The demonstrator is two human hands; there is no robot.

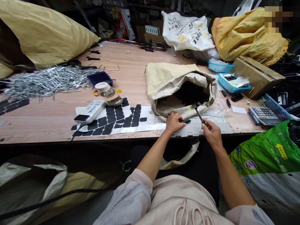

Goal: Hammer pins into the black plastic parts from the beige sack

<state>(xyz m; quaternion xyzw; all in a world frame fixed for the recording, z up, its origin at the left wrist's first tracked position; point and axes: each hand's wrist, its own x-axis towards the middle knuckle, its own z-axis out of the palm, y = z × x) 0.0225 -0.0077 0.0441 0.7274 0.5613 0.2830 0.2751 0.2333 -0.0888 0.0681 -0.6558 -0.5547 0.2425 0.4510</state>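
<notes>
We note 1 black piece on the pale sheet at the table's near edge. Its left end is under the left hand, whose fingers close on it; the rest points right, toward the right hand. That hand grips a hammer by its handle, with the head raised, apart from the piece.

Progress, our judgement: work on this piece is under way, with holding and lifting of the tool in place. Whether the piece is finished we cannot tell; its details are too small.

Just behind the hands lies a sack, mouth toward us; its interior is too dark for a count of what is done or left. To its right we log 2 small black parts, condition unclear. Farther out: a white device and a lidded jar, then a heap of metal rods at far left.
</notes>
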